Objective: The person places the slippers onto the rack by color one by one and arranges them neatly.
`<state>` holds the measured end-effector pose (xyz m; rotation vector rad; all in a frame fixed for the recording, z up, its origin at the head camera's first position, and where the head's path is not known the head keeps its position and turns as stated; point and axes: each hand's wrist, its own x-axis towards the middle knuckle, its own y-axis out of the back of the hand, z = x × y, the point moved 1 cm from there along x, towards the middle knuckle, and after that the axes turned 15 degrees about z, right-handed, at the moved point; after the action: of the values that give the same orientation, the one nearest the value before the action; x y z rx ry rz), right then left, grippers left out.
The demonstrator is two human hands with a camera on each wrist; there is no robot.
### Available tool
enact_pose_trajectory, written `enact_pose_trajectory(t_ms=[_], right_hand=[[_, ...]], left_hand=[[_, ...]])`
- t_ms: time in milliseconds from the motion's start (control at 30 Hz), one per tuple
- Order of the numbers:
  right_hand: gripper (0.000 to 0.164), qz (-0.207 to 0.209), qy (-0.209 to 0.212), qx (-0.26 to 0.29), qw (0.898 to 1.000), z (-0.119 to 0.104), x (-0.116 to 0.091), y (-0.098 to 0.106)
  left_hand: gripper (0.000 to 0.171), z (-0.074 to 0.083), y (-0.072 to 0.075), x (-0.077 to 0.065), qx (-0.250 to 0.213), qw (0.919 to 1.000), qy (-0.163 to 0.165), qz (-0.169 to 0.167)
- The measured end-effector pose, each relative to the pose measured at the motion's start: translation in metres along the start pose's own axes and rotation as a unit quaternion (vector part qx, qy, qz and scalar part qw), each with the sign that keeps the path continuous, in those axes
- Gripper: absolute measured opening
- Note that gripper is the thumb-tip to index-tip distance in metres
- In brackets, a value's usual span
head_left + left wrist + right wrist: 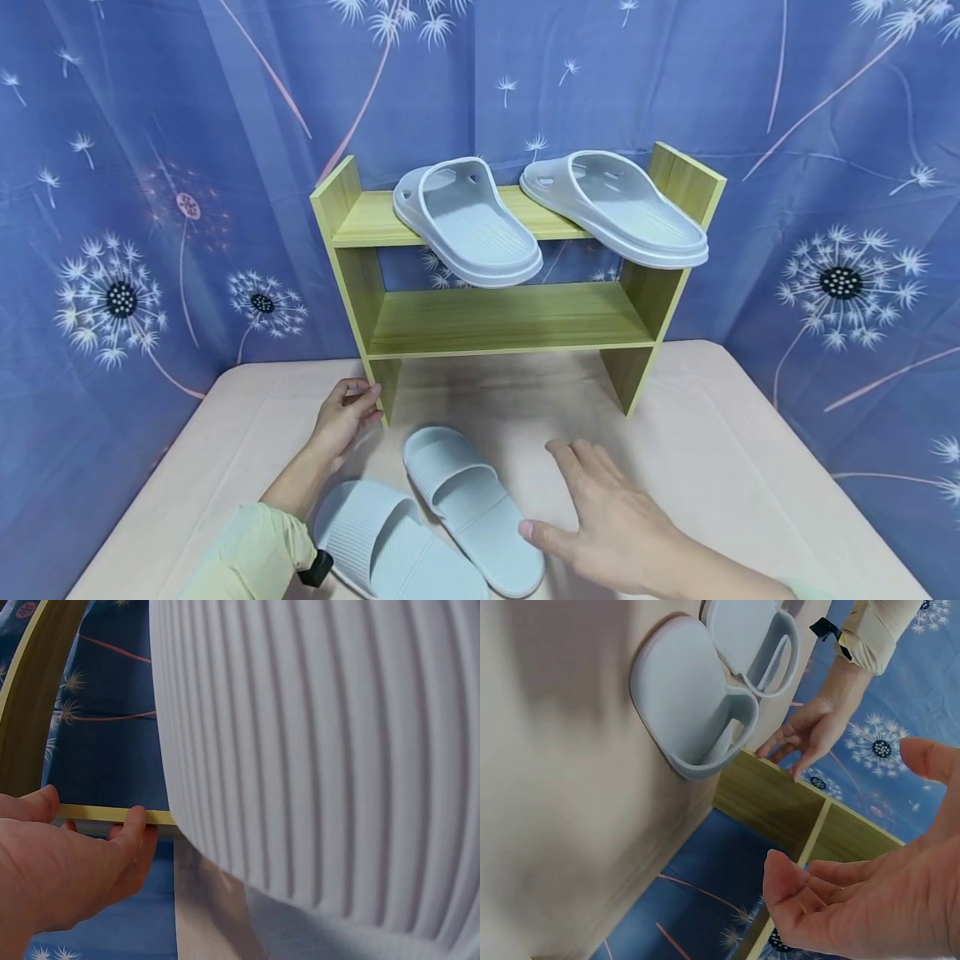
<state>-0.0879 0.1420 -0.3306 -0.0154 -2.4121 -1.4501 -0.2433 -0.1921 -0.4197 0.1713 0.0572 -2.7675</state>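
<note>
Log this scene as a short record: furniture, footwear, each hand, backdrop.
Furniture: wood-grain rack standing on a pale table
Footwear on rack: two closed-toe slippers, side by side on the top shelf, heels overhanging its front edge
Footwear on table: two strap slides, in front of the rack
Left hand: grips the rack's left side panel, low down
Right hand: holds nothing
Backdrop: blue curtain, dandelion print

Wood-grain rack [510, 321], upright, 2 shelves.
Top shelf: 2 pale-grey vented slippers [480, 229], heels overhanging frt edge. In frt of rack: 2 pale-blue ribbed slides [487, 525], soles down, toes twd rack.
</note>
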Motion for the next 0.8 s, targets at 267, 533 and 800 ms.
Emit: enact_pose_trajectory(t_ms=[267, 533, 800], right_hand=[[0.089, -0.007, -0.002, 0.003, 1.000, 0.004, -0.003, -0.013], [0.092, -0.015, -0.015, 0.020, 1.000, 0.009, -0.007, -0.028], [0.090, -0.019, -0.018, 0.045, 0.999, 0.012, -0.007, -0.040]], left_hand=[[0.024, -0.001, 0.000, 0.001, -0.006, 1.0000, 0.000, 0.000], [0.028, -0.001, 0.001, 0.002, -0.005, 1.0000, 0.004, -0.006], [0.025, -0.003, 0.000, 0.002, -0.016, 0.9999, 0.002, -0.007]])
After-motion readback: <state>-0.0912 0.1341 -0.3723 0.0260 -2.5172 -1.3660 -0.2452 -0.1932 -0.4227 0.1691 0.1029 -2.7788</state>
